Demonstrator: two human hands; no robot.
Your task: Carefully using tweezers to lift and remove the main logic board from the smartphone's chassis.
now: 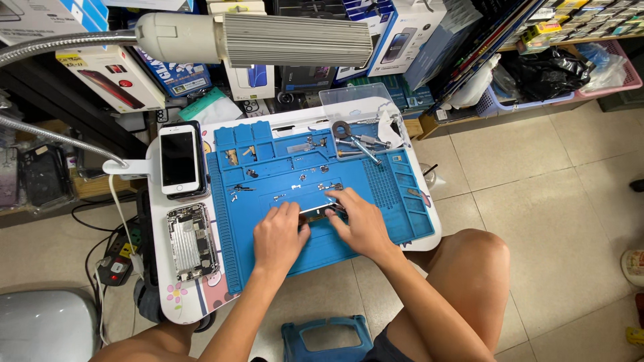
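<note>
Down on the blue mat (376,234), near the middle of the counter's (191,305) front half, lay a thin dark part (320,209), and both hands were on it. The left hand (278,234) pressed fingertips onto its left end, fingers curled down and knuckles up. The right hand (361,224) pinched the right end between thumb and fingers; whether it also held a small tool there, I could not tell.

Just behind the hands, tiny screws and metal bits (315,182) lay scattered across the mat's flat middle. Further back, the mat's small compartments (245,154) held more little pieces. Toward the back right corner, screwdrivers (359,146) lay loose beside a round metal ring.

At the left edge of the counter, an opened phone body (191,243) lay face down with its insides showing. Behind it, a white phone (179,159) with a dark screen rested on a darker one. A clear plastic box (355,100) stood at the back edge. A grey lamp (268,39) hung over the back of the counter. A blue stool (325,338) sat on the tiled floor between the person's knees.
</note>
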